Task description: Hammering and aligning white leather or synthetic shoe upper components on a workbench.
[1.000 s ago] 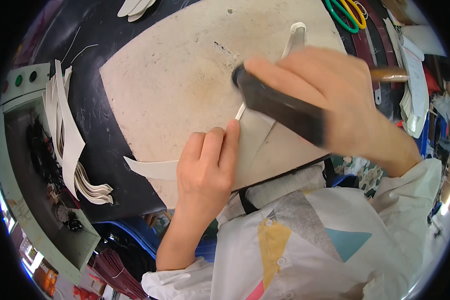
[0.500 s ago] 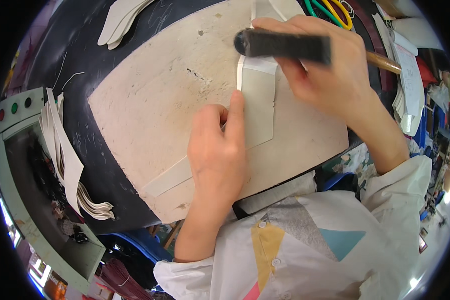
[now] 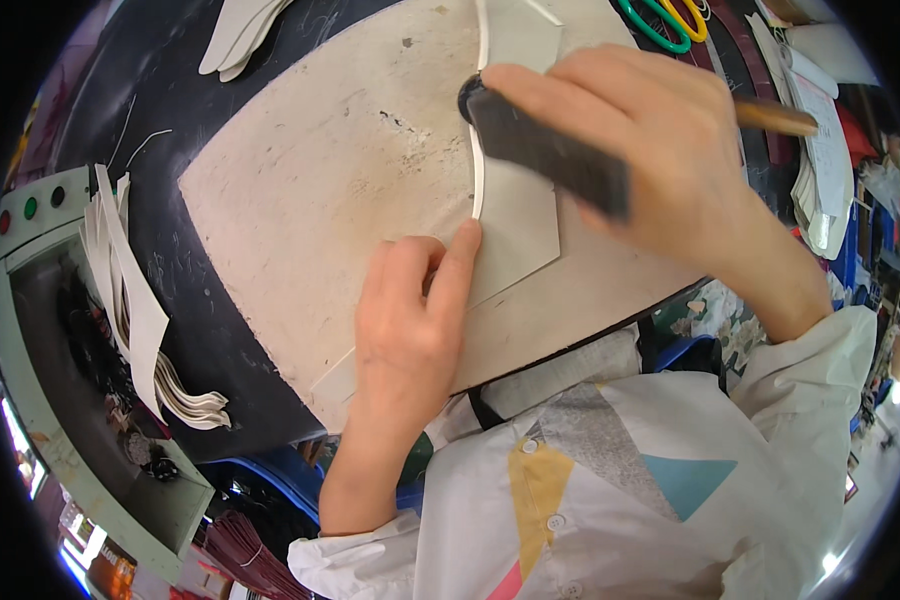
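head view: the left hand [image 3: 410, 325] lies flat on the pale work board [image 3: 320, 180], its fingers [image 3: 457, 262] pressed together, the forefinger tip pinning down the lower end of the grey cut piece [image 3: 515, 215]. that piece lies on the right half of the board, and a thin white strip [image 3: 478, 170] runs along its left edge from just above the forefinger up toward the board's far rim. the right hand [image 3: 660, 150] is above the piece, fingers curled tight around a dark-handled tool [image 3: 550, 150] whose round black head touches the strip near the board's upper middle; a wooden stub [image 3: 775, 117] sticks out past the hand on the side away from the board.

the board is off-white, scuffed and specked with dark marks, and rests on a black counter [image 3: 160, 110] scratched with pale lines. left of the board a stack of white cut pieces [image 3: 130, 300] leans on the counter edge, and beyond it stands a pale green machine panel [image 3: 30, 210] with red and green buttons. more light pieces [image 3: 240, 35] lie past the board's far left corner. right of the board are green and yellow scissor handles [image 3: 670, 20] and stacked papers [image 3: 820, 150]. near the board's front edge is the person's white patterned shirt [image 3: 620, 490].
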Tool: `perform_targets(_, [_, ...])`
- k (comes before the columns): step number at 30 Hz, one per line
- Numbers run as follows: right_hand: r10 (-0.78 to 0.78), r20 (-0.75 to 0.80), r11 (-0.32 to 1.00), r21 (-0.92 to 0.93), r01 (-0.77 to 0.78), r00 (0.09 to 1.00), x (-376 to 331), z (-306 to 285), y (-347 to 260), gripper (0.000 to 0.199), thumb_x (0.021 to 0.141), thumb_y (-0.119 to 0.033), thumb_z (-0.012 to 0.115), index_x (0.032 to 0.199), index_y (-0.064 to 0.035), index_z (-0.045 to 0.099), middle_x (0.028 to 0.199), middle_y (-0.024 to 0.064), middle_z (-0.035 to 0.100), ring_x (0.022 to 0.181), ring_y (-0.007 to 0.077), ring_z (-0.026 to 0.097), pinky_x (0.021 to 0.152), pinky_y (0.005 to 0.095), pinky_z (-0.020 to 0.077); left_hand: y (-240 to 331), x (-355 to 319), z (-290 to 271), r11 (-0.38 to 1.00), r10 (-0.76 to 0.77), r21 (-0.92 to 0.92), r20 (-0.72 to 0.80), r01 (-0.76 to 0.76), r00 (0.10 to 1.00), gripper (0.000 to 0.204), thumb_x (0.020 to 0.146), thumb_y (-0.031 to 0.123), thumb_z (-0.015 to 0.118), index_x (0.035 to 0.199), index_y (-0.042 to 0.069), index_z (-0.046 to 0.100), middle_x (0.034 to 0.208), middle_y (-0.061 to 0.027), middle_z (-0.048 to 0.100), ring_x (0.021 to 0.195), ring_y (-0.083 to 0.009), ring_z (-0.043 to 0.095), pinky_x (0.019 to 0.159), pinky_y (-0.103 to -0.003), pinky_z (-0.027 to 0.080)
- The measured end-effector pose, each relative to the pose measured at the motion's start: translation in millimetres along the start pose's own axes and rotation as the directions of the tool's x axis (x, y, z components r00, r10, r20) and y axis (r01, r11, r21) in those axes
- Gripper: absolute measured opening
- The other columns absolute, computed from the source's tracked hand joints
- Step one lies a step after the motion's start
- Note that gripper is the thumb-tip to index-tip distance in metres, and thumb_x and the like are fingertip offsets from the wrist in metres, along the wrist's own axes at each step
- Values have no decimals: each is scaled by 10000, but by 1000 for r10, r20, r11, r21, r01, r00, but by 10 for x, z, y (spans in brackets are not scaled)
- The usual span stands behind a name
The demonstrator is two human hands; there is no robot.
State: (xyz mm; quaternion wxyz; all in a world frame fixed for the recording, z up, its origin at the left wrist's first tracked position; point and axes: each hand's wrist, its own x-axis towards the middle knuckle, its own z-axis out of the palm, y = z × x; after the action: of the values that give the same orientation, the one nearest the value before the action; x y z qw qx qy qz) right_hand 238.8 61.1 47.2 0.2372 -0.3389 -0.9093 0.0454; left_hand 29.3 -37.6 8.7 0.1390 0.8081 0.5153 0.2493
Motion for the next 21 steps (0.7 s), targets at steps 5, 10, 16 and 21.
perform_targets(5, [-16, 133, 1000, 22, 13, 991, -54, -15, -150, 558, 623, -128, 762, 1175, -77, 695, 807, 61, 641, 655, 270, 621, 564, 368, 489, -106, -69, -35, 995, 100, -14, -3, -100, 995, 400, 661, -20, 687, 1061, -23, 690, 871, -101, 575, 739, -250, 562, 636, -347, 491])
perform_targets(10, [-43, 128, 993, 117, 28, 991, -75, -86, -247, 582, 607, -70, 779, 1182, -92, 691, 790, 52, 618, 635, 268, 602, 565, 371, 489, -123, -111, -111, 996, 24, -92, 32, -21, 999, 340, 691, -99, 708, 1011, 15, 718, 853, -99, 606, 740, -253, 587, 605, -347, 466])
perform_targets(16, [27, -92, 993, -108, -37, 995, 101, 3, 154, 395, 734, 38, 723, 1111, -81, 720, 860, 71, 670, 662, 268, 624, 571, 347, 485, -146, 218, 169, 992, -15, -124, -152, -4, 988, 206, 781, -80, 705, 966, 11, 707, 807, -107, 611, 703, -294, 614, 639, -359, 500])
perform_targets(21, [91, -8, 996, 23, -90, 996, -70, 44, 270, 377, 746, 50, 717, 1102, -73, 722, 853, 90, 675, 654, 257, 615, 573, 329, 484, -97, 396, 202, 998, 0, -66, -103, -6, 995, 245, 785, -80, 698, 1003, 30, 712, 858, -107, 621, 769, -272, 624, 661, -353, 505])
